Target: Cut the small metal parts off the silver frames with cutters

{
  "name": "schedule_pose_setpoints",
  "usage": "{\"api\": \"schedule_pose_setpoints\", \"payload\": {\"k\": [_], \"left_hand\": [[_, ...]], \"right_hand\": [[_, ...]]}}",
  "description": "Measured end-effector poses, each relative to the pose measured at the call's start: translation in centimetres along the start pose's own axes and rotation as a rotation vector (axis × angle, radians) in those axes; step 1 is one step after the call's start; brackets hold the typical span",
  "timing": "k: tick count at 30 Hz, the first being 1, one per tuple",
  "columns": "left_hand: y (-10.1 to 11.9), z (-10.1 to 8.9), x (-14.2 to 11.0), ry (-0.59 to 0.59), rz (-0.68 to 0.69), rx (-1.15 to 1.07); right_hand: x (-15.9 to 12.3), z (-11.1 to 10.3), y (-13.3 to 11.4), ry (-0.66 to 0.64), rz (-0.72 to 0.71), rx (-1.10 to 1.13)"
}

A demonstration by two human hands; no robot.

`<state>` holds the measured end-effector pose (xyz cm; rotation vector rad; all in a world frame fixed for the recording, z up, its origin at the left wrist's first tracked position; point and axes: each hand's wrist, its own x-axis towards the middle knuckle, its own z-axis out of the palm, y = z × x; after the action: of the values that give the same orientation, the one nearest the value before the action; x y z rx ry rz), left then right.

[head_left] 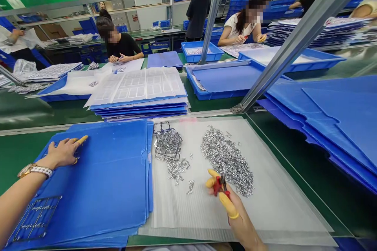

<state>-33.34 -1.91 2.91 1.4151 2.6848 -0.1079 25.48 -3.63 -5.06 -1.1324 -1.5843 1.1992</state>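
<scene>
My left hand (64, 151), with yellow finger covers and a watch at the wrist, reaches over the far left part of a blue plastic sheet (108, 176). Its index finger is stretched out and the other fingers are partly hidden. Nearer me, a dark sprue frame with small parts (37, 217) lies on the same sheet. In my right hand (231, 202), also with yellow finger covers, are red-handled nippers (220, 186), held above a translucent white sheet (265, 215). Just beyond them spreads a large pile of small silvery parts (226, 160).
Stripped frames (167, 143) and a smaller heap of parts (178, 168) lie left of the big pile. Stacked sheets (138, 90) stand across the bench. A metal post (294, 47) slants up at right, beside more blue sheets (338, 113). Several people work beyond.
</scene>
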Motion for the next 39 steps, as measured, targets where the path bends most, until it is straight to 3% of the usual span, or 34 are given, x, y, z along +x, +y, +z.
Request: {"api": "schedule_pose_setpoints", "payload": {"k": [2, 4, 6, 8, 11, 14, 20, 26, 34, 39], "left_hand": [[-0.1, -0.5, 0.0, 0.02, 0.052, 0.052], [0.2, -1.2, -0.7, 0.057, 0.101, -0.061], [1.6, -1.9, -2.2, 0.098, 0.144, -0.456], [4.0, -2.1, -4.4, 0.07, 0.195, -1.035], [9.2, -1.3, -7.9, -0.222, 0.279, -1.716], [14.5, 0.2, -10.4, -0.407, 0.267, -2.003], [22.0, 1.4, -13.3, -0.704, 0.205, -2.142], [26.9, 2.1, -16.4, -0.827, 0.23, -2.168], [28.7, 4.0, -17.2, -0.876, 0.061, -2.236], [28.6, 4.4, -16.9, -0.837, 0.036, -2.321]], "right_hand": [[0.1, -0.3, -0.4, 0.02, 0.044, -0.09], [0.2, -0.6, -0.8, 0.022, 0.081, -0.194], [0.5, -0.7, -1.2, 0.025, 0.087, -0.276], [1.1, -0.6, -1.7, 0.033, 0.066, -0.341], [2.3, -0.1, -2.3, 0.01, 0.011, -0.433], [3.2, 0.3, -2.8, -0.019, -0.016, -0.5], [3.3, -0.2, -2.9, 0.055, 0.074, -0.561], [3.9, 0.8, -3.9, 0.012, -0.104, -0.688], [6.3, 4.8, -6.3, -0.016, -0.453, -0.901], [7.2, 7.0, -7.4, -0.066, -0.466, -1.006]]}}
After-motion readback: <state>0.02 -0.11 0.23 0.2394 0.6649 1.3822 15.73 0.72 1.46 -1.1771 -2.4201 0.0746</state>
